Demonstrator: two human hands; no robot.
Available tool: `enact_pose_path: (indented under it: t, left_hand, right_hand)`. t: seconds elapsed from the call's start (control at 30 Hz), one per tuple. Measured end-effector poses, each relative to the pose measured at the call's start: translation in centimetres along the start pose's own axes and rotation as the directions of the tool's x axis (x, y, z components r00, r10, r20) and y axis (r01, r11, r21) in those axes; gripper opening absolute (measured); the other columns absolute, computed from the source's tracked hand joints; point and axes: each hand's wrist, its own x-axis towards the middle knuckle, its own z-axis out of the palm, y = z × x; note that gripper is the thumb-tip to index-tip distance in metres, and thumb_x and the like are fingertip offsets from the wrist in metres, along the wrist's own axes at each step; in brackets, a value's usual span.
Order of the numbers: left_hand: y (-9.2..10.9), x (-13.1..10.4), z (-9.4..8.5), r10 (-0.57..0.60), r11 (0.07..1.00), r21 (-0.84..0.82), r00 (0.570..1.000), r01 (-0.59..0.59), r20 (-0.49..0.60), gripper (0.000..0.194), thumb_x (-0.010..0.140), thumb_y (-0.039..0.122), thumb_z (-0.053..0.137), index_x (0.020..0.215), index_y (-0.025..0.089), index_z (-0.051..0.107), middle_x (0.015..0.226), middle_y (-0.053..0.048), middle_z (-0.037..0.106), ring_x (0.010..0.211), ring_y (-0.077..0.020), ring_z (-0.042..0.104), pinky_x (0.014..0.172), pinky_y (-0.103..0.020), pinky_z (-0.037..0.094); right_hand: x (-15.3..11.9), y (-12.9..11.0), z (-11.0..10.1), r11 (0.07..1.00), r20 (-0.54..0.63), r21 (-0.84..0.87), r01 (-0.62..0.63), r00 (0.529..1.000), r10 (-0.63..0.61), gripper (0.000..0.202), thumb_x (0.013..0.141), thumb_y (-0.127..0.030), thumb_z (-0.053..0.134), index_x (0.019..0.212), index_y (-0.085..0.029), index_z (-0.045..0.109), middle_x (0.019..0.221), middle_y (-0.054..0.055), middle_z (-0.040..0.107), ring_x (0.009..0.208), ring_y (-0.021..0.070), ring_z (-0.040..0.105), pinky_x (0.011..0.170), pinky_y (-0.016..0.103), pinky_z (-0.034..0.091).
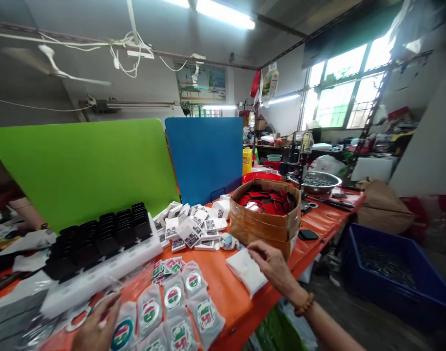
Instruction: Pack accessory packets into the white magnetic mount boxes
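At the right of the table, my right hand (273, 268) has its thumb and fingers closed on the upper edge of a white packet (246, 273), which lies on the orange tabletop. My left hand (96, 325) is at the lower left, fingers stretched forward and a little apart, beside a pale ring (78, 319) and the leftmost frosted pouch (125, 331). Several frosted pouches with round red-and-green printed pieces lie between my hands, among them a pouch (148, 314) in the middle. Loose red-and-green printed pieces (167, 269) sit just behind them.
Black trays (106, 234) stand in a white foam block (109, 270) at left. Small white boxes (193, 229) are heaped mid-table. A cardboard box (262, 224) holds red and black pieces. Green (91, 170) and blue (208, 156) boards stand behind; a blue bin (391, 292) is on the floor.
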Motion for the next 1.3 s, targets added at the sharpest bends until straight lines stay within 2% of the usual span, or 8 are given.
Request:
enact_pose_path:
  t: [0.1, 0.2, 0.3, 0.4, 0.7, 0.9, 1.07, 1.3]
  left_hand:
    - [13.4, 4.2, 3.0, 0.240, 0.949, -0.249, 0.954, -0.192, 0.179, 0.036, 0.081, 0.051, 0.048, 0.092, 0.023, 0.068, 0.098, -0.005, 0.075, 0.092, -0.0242, 0.069, 0.081, -0.033, 0.054]
    - [24.9, 7.4, 6.3, 0.516, 0.824, -0.391, 0.828, -0.409, 0.221, 0.030, 0.089, 0.040, 0.043, 0.092, 0.021, 0.066, 0.095, -0.005, 0.073, 0.087, -0.0201, 0.067, 0.080, -0.030, 0.051]
    - [33.0, 9.9, 9.8, 0.659, 0.735, -0.424, 0.704, -0.529, 0.265, 0.027, 0.091, 0.031, 0.041, 0.096, 0.021, 0.066, 0.094, -0.005, 0.072, 0.086, -0.0183, 0.064, 0.080, -0.029, 0.047]
    - [37.7, 11.8, 13.3, 0.665, 0.745, -0.394, 0.650, -0.539, 0.369, 0.025, 0.090, 0.025, 0.044, 0.094, 0.021, 0.068, 0.094, -0.005, 0.072, 0.088, -0.0186, 0.063, 0.078, -0.028, 0.046]
    - [39.9, 13.0, 20.2, 0.603, 0.787, -0.310, 0.556, -0.534, 0.572, 0.019, 0.081, 0.019, 0.052, 0.084, 0.018, 0.071, 0.079, -0.007, 0.072, 0.077, -0.0202, 0.064, 0.068, -0.028, 0.044]
    - [39.8, 13.4, 20.9, 0.570, 0.792, -0.283, 0.490, -0.541, 0.659, 0.012, 0.076, 0.021, 0.059, 0.077, 0.019, 0.071, 0.070, -0.004, 0.070, 0.073, -0.0188, 0.065, 0.066, -0.025, 0.044]
    - [39.7, 13.3, 20.5, 0.564, 0.793, -0.276, 0.481, -0.543, 0.671, 0.016, 0.078, 0.022, 0.056, 0.077, 0.019, 0.071, 0.074, -0.006, 0.071, 0.076, -0.0198, 0.066, 0.069, -0.026, 0.045]
    - [39.8, 13.2, 20.6, 0.563, 0.788, -0.266, 0.476, -0.555, 0.676, 0.014, 0.077, 0.020, 0.056, 0.080, 0.019, 0.070, 0.077, -0.006, 0.072, 0.076, -0.0202, 0.065, 0.068, -0.027, 0.045]
  right_hand:
    - [5.0, -1.8, -6.2, 0.999, -0.141, -0.030, 0.031, 0.989, -0.035, 0.022, 0.086, -0.034, 0.050, 0.087, -0.018, 0.064, 0.077, 0.003, 0.066, 0.068, 0.0160, 0.059, 0.063, 0.025, 0.045]
    - [10.0, -1.4, -11.4, 0.982, -0.207, -0.184, -0.038, 0.978, -0.001, 0.021, 0.083, -0.034, 0.052, 0.087, -0.018, 0.065, 0.074, 0.002, 0.066, 0.063, 0.0158, 0.059, 0.058, 0.025, 0.045]
    - [14.4, 0.7, -14.9, 0.901, -0.195, -0.380, -0.211, 0.970, 0.145, 0.018, 0.082, -0.027, 0.049, 0.088, -0.018, 0.063, 0.076, 0.002, 0.067, 0.057, 0.0130, 0.059, 0.056, 0.024, 0.046]
    - [17.6, 3.5, -16.9, 0.824, -0.148, -0.479, -0.303, 0.953, 0.265, 0.018, 0.082, -0.021, 0.046, 0.090, -0.016, 0.062, 0.073, 0.003, 0.068, 0.055, 0.0126, 0.060, 0.052, 0.022, 0.045]
    - [22.1, 9.4, -16.4, 0.623, 0.058, -0.749, -0.223, 0.916, 0.398, 0.041, 0.077, -0.051, 0.064, 0.094, -0.014, 0.066, 0.099, 0.012, 0.070, 0.093, 0.0258, 0.064, 0.076, 0.029, 0.046]
    - [22.7, 10.1, -13.2, 0.490, 0.085, -0.856, -0.166, 0.889, 0.450, 0.076, 0.068, -0.062, 0.069, 0.118, -0.006, 0.056, 0.120, 0.028, 0.059, 0.115, 0.0401, 0.053, 0.092, 0.045, 0.040]
    - [23.8, 10.1, -14.1, 0.480, 0.116, -0.869, -0.122, 0.892, 0.437, 0.042, 0.090, -0.043, 0.055, 0.115, -0.009, 0.058, 0.120, 0.018, 0.062, 0.113, 0.0271, 0.057, 0.093, 0.038, 0.043]
    - [23.7, 10.2, -12.1, 0.375, -0.030, -0.898, -0.228, 0.885, 0.465, 0.031, 0.091, -0.033, 0.058, 0.116, -0.013, 0.058, 0.117, 0.010, 0.061, 0.102, 0.0218, 0.061, 0.087, 0.043, 0.051]
